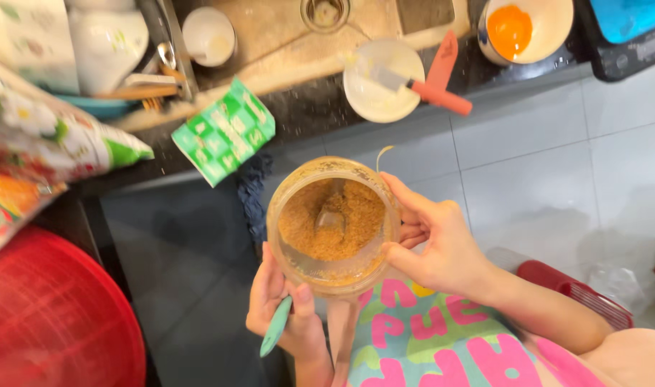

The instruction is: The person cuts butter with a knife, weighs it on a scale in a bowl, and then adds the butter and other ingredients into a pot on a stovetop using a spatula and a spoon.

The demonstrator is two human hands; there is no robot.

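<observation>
Resting betw. both hands' fingers (406, 233): open jar (333, 226) w/ brown granules.

Green-white checked carton (224, 131) tilted at dark counter edge, centre left. Flowery white-green-orange bag (34, 154) at far left. Dark scale screen (642, 46) top right.

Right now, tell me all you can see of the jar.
The jar is round, clear and plastic-looking, its walls dusted with crumbs. It is open, with no lid on, mouth toward the camera, held in the air below the counter. It is partly full of golden-brown granules, with a small clear scoop half sunk in them. The right hand grips its right side; the left hand supports it from below while holding a green handle.
</observation>
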